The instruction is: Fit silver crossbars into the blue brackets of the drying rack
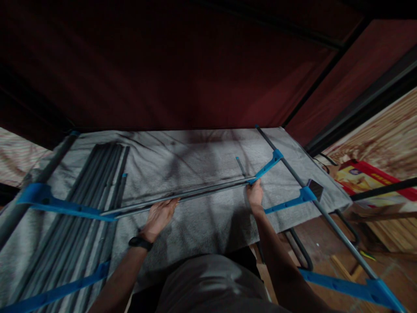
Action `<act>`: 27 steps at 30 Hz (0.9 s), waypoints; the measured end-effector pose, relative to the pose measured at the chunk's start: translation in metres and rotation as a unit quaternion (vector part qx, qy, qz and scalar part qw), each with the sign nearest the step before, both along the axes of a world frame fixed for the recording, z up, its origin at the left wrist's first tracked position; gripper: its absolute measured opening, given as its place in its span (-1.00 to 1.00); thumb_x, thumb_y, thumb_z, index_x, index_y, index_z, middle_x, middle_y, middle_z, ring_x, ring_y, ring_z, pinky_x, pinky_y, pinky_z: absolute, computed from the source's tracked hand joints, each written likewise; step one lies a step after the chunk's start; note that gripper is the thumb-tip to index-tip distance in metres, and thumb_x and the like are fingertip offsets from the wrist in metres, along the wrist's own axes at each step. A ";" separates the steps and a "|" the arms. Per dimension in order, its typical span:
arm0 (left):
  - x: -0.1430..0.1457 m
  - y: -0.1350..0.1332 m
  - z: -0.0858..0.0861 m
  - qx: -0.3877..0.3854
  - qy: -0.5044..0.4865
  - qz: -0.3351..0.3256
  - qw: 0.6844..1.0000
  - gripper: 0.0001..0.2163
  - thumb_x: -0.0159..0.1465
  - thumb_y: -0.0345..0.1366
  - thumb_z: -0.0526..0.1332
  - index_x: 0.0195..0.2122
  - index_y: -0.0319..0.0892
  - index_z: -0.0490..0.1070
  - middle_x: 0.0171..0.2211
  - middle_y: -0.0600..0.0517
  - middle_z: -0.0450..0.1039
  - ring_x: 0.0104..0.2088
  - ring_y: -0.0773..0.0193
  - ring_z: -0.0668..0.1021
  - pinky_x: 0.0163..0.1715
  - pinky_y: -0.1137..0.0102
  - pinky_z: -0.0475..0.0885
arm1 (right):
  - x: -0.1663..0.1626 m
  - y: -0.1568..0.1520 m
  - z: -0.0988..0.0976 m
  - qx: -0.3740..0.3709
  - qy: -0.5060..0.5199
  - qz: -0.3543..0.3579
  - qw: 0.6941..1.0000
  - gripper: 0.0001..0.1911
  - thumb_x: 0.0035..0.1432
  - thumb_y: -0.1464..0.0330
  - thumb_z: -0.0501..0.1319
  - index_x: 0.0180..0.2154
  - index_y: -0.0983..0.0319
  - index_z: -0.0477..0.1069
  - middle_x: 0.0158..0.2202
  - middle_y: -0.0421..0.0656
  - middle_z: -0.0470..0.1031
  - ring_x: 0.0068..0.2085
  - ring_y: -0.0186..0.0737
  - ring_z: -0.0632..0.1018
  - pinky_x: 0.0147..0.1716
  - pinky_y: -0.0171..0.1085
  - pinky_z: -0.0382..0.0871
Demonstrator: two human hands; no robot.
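Note:
Two thin grey metal rods (202,190) run side by side across the middle, between a blue plastic bracket (269,166) on the right and another blue bracket (74,208) on the left. My left hand (162,214), with a dark band on its wrist, grips the rods left of their middle. My right hand (255,194) is closed at their right end, around the tip of the right bracket; its fingertips are partly hidden. That bracket is fixed to a long grey pole (295,174), which carries further blue brackets (288,203). A thicker pole (57,158) bears the left bracket.
Several grey tubes (94,182) lie bunched on the cloth-covered table (195,156) at left. A short blue-tipped tube (240,166) lies near the right hand. Dark red fabric (195,78) hangs behind. A red and yellow box (368,178) stands at right above wooden slats (394,234).

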State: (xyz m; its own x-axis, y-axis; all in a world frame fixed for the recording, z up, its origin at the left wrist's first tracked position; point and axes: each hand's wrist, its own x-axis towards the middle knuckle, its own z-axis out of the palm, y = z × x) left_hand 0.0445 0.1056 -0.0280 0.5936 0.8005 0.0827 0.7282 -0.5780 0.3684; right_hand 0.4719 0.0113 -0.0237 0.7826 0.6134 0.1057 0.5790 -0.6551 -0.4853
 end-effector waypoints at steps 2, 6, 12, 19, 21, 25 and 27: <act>0.000 0.001 0.000 0.002 0.009 0.000 1.000 -0.59 0.51 -0.24 0.02 0.20 -0.10 0.59 0.06 -0.14 0.70 0.02 0.00 0.71 0.10 0.13 0.55 | 0.001 0.000 -0.001 -0.002 0.001 0.003 1.000 -0.56 0.30 0.36 0.12 0.18 0.33 0.31 -0.27 0.00 0.60 -0.19 0.05 0.63 -0.17 -0.15 0.43; 0.001 0.001 0.000 -0.002 0.024 0.000 1.000 -0.58 0.52 -0.23 0.00 0.22 -0.12 0.58 0.07 -0.17 0.69 0.02 -0.03 0.71 0.10 0.12 0.54 | 0.001 -0.001 -0.002 -0.004 0.002 0.005 1.000 -0.55 0.30 0.37 0.11 0.20 0.32 0.31 -0.26 0.00 0.61 -0.17 0.06 0.64 -0.16 -0.14 0.43; 0.000 0.003 0.004 -0.022 0.008 -0.007 1.000 -0.57 0.54 -0.23 -0.01 0.22 -0.12 0.58 0.08 -0.18 0.69 0.07 -0.06 0.70 0.14 0.08 0.54 | 0.000 0.000 -0.002 -0.009 0.003 0.004 1.000 -0.52 0.30 0.37 0.12 0.22 0.36 0.30 -0.26 0.01 0.61 -0.18 0.05 0.63 -0.16 -0.14 0.42; 0.002 0.006 0.014 -0.061 0.009 -0.014 0.998 -0.55 0.53 -0.17 -0.03 0.21 -0.10 0.59 0.12 -0.14 0.68 0.18 -0.03 0.66 0.26 0.09 0.48 | -0.002 -0.002 0.002 -0.020 -0.002 0.009 1.000 -0.54 0.32 0.38 0.10 0.21 0.37 0.29 -0.29 -0.06 0.59 -0.23 -0.04 0.60 -0.20 -0.19 0.39; 0.002 0.007 0.015 -0.067 0.008 -0.011 0.998 -0.54 0.52 -0.14 -0.03 0.19 -0.09 0.60 0.13 -0.13 0.68 0.19 -0.05 0.65 0.27 0.07 0.47 | -0.002 -0.002 0.003 -0.024 -0.005 0.011 1.000 -0.55 0.32 0.39 0.11 0.21 0.38 0.29 -0.28 -0.04 0.59 -0.22 -0.04 0.60 -0.19 -0.19 0.40; 0.002 0.010 0.017 -0.086 0.001 -0.009 0.996 -0.52 0.50 -0.08 -0.02 0.18 -0.11 0.61 0.16 -0.13 0.66 0.21 -0.08 0.64 0.28 0.05 0.47 | -0.003 -0.003 0.002 -0.027 -0.011 0.015 0.999 -0.54 0.34 0.40 0.11 0.22 0.38 0.27 -0.23 0.00 0.61 -0.19 -0.03 0.61 -0.18 -0.19 0.41; 0.002 0.011 0.018 -0.098 0.006 -0.008 0.995 -0.50 0.50 -0.08 -0.02 0.20 -0.14 0.60 0.16 -0.15 0.66 0.21 -0.09 0.64 0.27 0.05 0.48 | -0.003 -0.003 0.001 -0.028 -0.014 0.017 0.999 -0.55 0.34 0.40 0.10 0.22 0.38 0.27 -0.22 0.02 0.61 -0.18 -0.02 0.61 -0.17 -0.18 0.42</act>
State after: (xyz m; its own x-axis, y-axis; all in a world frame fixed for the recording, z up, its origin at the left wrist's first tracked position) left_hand 0.0464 0.1169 -0.0100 0.6071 0.7904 -0.0814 0.7244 -0.5084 0.4656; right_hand 0.4686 0.0084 -0.0229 0.7580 0.6457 0.0923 0.6149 -0.6603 -0.4311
